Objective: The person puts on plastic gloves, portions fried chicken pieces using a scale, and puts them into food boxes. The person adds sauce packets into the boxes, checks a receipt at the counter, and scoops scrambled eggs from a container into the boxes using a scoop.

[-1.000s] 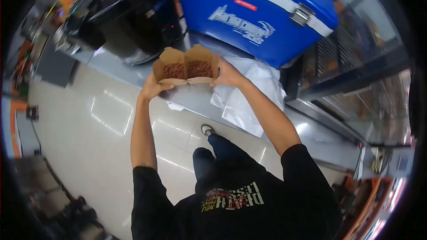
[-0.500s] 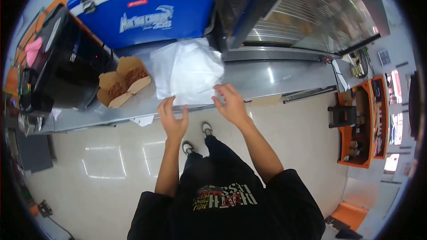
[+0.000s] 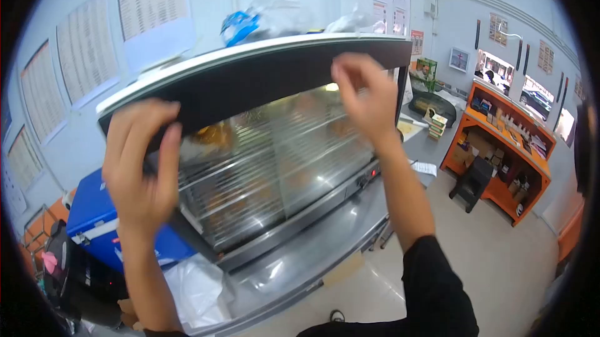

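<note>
My left hand [image 3: 140, 168] is raised in front of the left end of a glass display cabinet [image 3: 275, 224], its fingers curved and apart from the thumb, holding nothing. Higher and to the right, my right hand [image 3: 369, 96] is up before the cabinet's dark top band [image 3: 269, 68], fingers bent and thumb apart, with nothing seen in it. Wire racks with blurred food show behind the glass. White plastic bags [image 3: 197, 290] lie on the steel counter [image 3: 275, 274] below my left hand.
A blue cooler [image 3: 94, 209] and a black bin-like appliance [image 3: 87, 281] stand at the left. Plastic bags [image 3: 275, 18] lie on top of the cabinet. At the right are an orange shelf [image 3: 494, 155], a black stool [image 3: 473, 181] and a dark tray [image 3: 433, 107].
The paper box was set down on the counter and let go. Both hands then left the white bags and rose in front of the cabinet, while the view swung up and right.
</note>
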`<move>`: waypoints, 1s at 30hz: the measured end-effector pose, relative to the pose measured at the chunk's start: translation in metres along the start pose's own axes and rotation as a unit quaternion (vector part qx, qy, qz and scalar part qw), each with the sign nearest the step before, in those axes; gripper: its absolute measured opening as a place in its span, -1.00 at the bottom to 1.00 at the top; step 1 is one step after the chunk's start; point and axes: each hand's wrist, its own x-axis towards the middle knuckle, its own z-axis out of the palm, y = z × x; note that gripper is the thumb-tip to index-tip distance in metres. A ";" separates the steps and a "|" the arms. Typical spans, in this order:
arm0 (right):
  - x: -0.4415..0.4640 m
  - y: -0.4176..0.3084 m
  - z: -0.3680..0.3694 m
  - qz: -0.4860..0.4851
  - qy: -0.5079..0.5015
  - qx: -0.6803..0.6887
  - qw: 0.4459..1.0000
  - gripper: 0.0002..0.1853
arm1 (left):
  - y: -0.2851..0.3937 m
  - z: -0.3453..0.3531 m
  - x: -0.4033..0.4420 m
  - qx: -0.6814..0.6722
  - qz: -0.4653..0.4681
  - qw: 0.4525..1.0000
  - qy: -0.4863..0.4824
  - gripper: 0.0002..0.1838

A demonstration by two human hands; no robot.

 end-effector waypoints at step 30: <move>0.195 0.386 0.072 -0.191 -0.246 -0.077 0.947 -0.56 | 0.057 0.420 0.219 0.030 -0.215 0.902 -0.374 -0.67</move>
